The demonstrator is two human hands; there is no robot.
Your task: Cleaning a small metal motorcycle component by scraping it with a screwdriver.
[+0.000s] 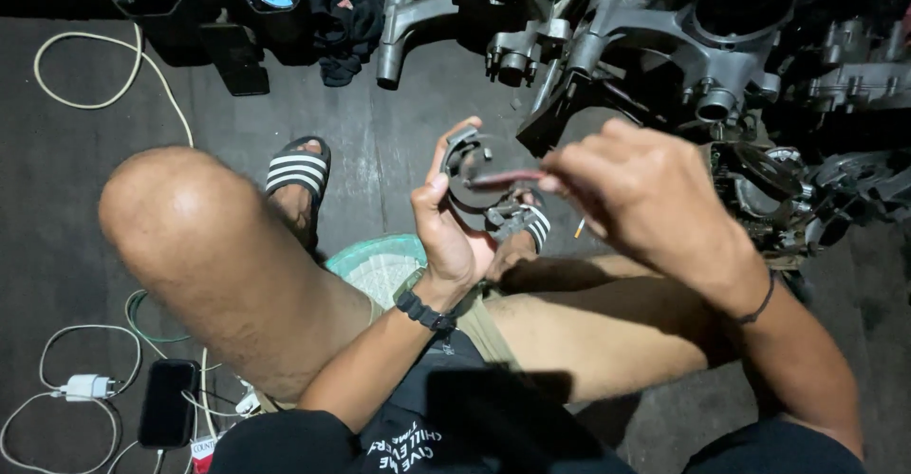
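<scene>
My left hand (448, 227) grips a dark round metal part (472, 175) with a curved rim, held up over my knees. My right hand (638, 185) pinches a thin reddish rod-like tool (508, 179) whose tip reaches into the round part. A black watch (424, 311) sits on my left wrist and a thin dark band (759, 308) on my right. I sit low with bare knees and striped sandals (298, 168) on a dark floor.
Grey engine casings (664, 28) and metal parts lie ahead and to the right. A green basket (378, 263) sits under my legs. A white cable (95, 66), a charger (85, 386) and a black phone (168, 402) lie at the left.
</scene>
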